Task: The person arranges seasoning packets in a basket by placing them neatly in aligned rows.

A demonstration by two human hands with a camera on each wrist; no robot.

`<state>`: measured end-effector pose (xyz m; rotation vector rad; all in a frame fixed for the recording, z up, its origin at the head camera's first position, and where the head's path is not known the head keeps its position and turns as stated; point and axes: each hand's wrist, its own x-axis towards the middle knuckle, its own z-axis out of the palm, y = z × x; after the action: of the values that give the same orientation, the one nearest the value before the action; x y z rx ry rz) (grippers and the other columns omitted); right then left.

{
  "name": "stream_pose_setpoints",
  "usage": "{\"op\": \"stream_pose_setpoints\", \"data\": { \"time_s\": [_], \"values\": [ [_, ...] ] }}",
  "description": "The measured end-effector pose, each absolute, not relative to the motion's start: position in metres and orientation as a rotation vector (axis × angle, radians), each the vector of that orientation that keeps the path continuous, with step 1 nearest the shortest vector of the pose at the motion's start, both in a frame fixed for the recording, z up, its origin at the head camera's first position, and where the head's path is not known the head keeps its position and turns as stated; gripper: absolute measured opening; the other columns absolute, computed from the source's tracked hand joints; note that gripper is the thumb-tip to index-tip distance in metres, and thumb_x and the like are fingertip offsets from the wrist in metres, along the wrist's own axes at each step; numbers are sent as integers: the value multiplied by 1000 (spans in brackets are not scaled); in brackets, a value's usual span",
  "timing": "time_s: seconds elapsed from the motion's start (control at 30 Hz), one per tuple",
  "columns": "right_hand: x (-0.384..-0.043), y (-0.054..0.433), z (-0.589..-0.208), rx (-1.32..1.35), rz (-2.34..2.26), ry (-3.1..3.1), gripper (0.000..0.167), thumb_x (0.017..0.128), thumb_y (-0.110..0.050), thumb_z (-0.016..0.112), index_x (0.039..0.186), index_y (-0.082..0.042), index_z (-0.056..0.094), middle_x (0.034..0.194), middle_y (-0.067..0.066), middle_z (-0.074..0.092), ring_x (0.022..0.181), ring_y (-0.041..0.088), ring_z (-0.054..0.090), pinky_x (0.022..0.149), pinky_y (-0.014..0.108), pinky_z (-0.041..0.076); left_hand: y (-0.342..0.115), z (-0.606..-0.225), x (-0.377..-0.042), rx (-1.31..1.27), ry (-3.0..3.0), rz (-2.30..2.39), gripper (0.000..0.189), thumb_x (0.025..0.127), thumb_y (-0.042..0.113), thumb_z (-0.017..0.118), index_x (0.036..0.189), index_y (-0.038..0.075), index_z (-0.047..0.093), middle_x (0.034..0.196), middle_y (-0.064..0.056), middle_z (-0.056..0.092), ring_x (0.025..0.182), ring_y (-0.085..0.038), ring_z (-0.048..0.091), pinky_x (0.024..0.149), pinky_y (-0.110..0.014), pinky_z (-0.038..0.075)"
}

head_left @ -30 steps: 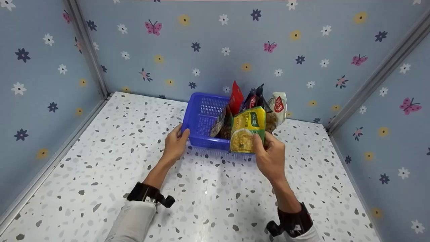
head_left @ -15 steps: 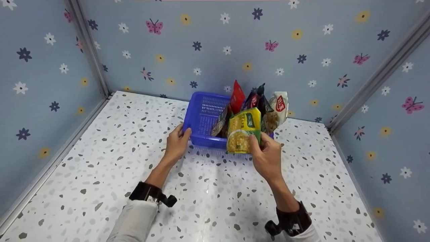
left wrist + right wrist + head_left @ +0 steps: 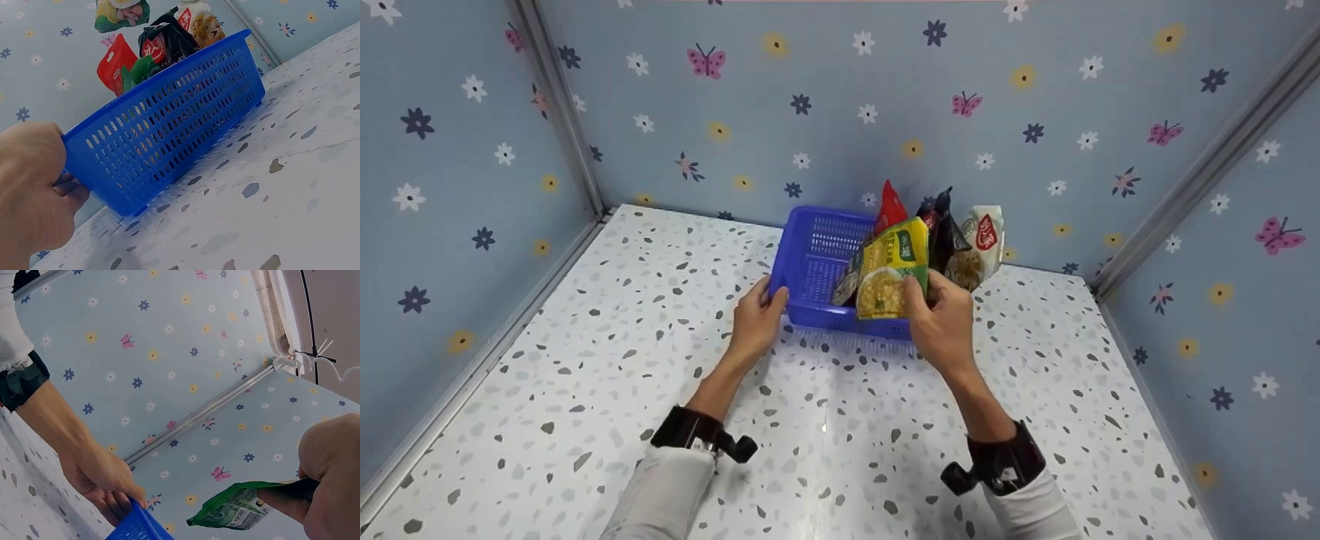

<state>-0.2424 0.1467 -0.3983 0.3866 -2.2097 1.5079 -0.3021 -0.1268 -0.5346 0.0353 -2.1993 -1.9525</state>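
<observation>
A blue plastic basket [image 3: 810, 315] stands near the back wall with several food pouches inside. My left hand [image 3: 757, 319] grips its left end, thumb over the rim; the left wrist view shows the fingers [image 3: 73, 194] curled under that end. Between thumb and fingers my right hand [image 3: 941, 319] pinches a yellow and green food pouch [image 3: 885, 281], held up over the basket's front rim. The pouch's green back [image 3: 233, 509] shows in the right wrist view. Behind it are a red pouch [image 3: 889, 206], a black pouch [image 3: 943, 240] and a white pouch [image 3: 984, 232] with a red label.
The white speckled tabletop [image 3: 825, 450] runs up to blue patterned walls [image 3: 855, 82] at the back and both sides. Metal strips [image 3: 562, 112] line the wall corners. In the left wrist view a green pouch [image 3: 140, 72] pokes above the basket rim.
The right hand has moved left and slightly up with the yellow and green pouch, from the basket's front right toward its middle. The left hand stays on the basket's left end.
</observation>
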Motion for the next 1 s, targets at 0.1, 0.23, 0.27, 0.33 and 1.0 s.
{"op": "stream_pose_setpoints", "data": {
  "time_s": [0.1,0.23,0.27,0.33,1.0],
  "values": [
    [-252,142,-395,403,1487,-2215,21,112,-13,66,107,2,80,75,10,68,63,11,59,56,22,47,-126,-535,-302,25,-2184,-1965,54,118,27,58,165,0,53,157,-26,68,143,-40,71,122,-48,57],
    [-266,137,-391,438,1472,-2209,21,111,-11,65,99,0,78,70,2,62,59,9,55,54,22,43,-126,-536,-303,15,-2174,-1980,54,118,25,57,165,-1,52,158,-28,66,146,-41,69,123,-49,56],
    [-270,136,-389,449,1469,-2207,22,111,-11,65,97,0,77,69,1,61,58,9,53,53,22,42,-126,-536,-303,12,-2176,-1979,54,118,25,57,165,-1,52,158,-29,65,146,-41,69,123,-49,56],
    [-276,133,-387,457,1458,-2213,22,111,-11,65,94,-2,76,68,-2,59,57,9,51,52,22,40,-126,-535,-302,17,-2183,-1977,54,118,25,57,165,-1,51,159,-28,65,146,-40,69,123,-48,56],
    [-332,83,-395,425,1165,-2479,23,111,-9,59,100,2,76,68,1,55,51,10,43,50,24,32,-127,-533,-301,28,-2162,-2007,55,119,27,57,166,1,51,158,-27,66,141,-41,72,121,-50,58]
  ]
}}
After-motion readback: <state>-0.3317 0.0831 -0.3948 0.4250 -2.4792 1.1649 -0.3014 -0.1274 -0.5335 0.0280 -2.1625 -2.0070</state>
